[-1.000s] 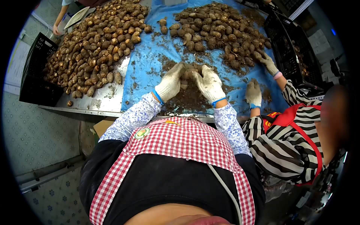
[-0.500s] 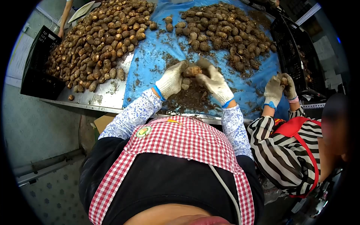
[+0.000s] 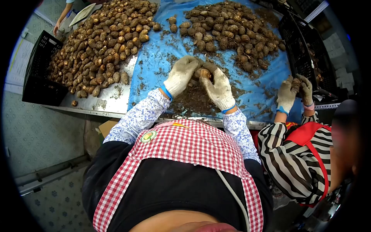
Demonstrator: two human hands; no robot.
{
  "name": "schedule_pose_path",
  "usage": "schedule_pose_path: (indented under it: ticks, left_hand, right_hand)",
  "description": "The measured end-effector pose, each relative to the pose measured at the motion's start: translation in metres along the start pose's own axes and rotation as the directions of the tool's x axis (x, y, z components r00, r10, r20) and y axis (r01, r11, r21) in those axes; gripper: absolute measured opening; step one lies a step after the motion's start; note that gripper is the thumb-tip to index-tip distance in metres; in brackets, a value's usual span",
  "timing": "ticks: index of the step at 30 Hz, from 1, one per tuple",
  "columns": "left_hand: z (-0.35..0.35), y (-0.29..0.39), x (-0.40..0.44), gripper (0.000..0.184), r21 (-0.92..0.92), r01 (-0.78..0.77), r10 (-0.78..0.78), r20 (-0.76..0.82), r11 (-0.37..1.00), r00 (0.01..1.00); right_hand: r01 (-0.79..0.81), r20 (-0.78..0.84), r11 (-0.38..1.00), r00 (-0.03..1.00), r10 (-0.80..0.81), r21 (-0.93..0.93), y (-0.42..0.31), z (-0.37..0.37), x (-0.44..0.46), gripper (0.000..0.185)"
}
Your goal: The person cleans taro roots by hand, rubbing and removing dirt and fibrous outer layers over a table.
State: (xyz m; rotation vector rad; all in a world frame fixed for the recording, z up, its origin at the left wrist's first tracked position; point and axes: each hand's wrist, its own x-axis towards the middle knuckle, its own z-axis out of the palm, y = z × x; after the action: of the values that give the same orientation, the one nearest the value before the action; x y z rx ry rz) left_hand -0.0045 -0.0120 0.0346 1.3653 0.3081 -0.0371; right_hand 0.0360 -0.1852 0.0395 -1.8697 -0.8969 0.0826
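Observation:
My left hand [image 3: 181, 75], in a soiled white glove, curls over the left side of a brown tuber [image 3: 201, 73]. From the right, my right hand [image 3: 218, 88], gloved the same way, grips that tuber between thumb and fingers. Both hands are over the blue sheet [image 3: 154, 54], above a patch of loose dirt [image 3: 193, 101]. Beyond them lies a heap of hairy, dirty tubers [image 3: 232, 29]. On the left is a bigger heap of cleaner tubers [image 3: 100, 46].
A black crate [image 3: 43, 73] stands at the table's left end; more black crates [image 3: 299, 46] stand at the right. A co-worker's gloved hands [image 3: 288, 94] hold a tuber close on my right. Another person's arm [image 3: 62, 17] reaches in at the far left.
My left hand has moved up and over the tuber, which now sits tilted between both hands. The co-worker's hands, apart at first, have come together around a tuber.

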Motion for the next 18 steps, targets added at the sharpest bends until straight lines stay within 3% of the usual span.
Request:
schedule_pose_path:
  ticks: [3,4,7,8,9,10,11,12,15,18]
  left_hand:
    - [-0.008,-0.022,0.033,0.034,-0.527,0.131,-0.099,0.09,0.84,0.991]
    - [-0.008,-0.013,0.031,0.038,-0.614,0.276,-0.294,0.073,0.739,0.953]
    - [-0.022,-0.011,0.018,0.039,-0.561,0.22,-0.068,0.279,0.798,0.958]
    - [-0.019,-0.003,0.013,0.039,-0.437,0.245,-0.125,0.285,0.865,0.95]
    - [-0.013,0.003,0.006,0.038,-0.18,-0.013,0.056,0.234,0.984,0.971]
    - [-0.006,0.007,0.0,0.038,0.101,-0.274,0.244,0.234,0.957,0.941]
    - [-0.002,0.009,-0.004,0.038,0.364,-0.495,0.412,0.285,0.789,0.865]
    - [0.0,0.008,-0.004,0.037,0.421,-0.373,0.327,0.181,0.827,0.928]
    - [0.005,-0.005,-0.006,0.035,0.575,-0.473,0.523,0.09,0.667,0.847]
    - [0.005,0.005,-0.004,0.03,0.271,-0.231,0.25,-0.037,0.934,0.968]
  right_hand:
    - [0.227,-0.029,0.957,0.971,-0.236,-0.18,0.002,0.003,-0.003,0.043]
    - [0.157,-0.042,0.984,0.986,-0.161,-0.085,-0.008,-0.002,-0.005,0.046]
    - [-0.02,-0.126,0.983,0.991,0.043,0.181,0.021,-0.001,-0.01,0.047]
    - [-0.021,-0.119,0.994,0.992,0.033,0.104,0.023,-0.005,-0.012,0.046]
    - [-0.026,-0.113,0.997,0.993,0.033,0.068,0.02,-0.007,-0.012,0.045]
    - [-0.029,-0.105,0.999,0.994,0.032,0.032,0.017,-0.008,-0.011,0.045]
    - [-0.031,-0.096,0.999,0.995,0.031,-0.004,0.013,-0.007,-0.011,0.044]
    - [-0.054,-0.096,0.997,0.994,0.059,0.052,0.011,-0.005,-0.01,0.043]
    - [-0.124,-0.081,0.975,0.987,0.141,0.182,0.005,0.002,-0.006,0.041]
    - [-0.153,-0.072,0.964,0.982,0.172,0.215,-0.004,0.001,-0.004,0.039]
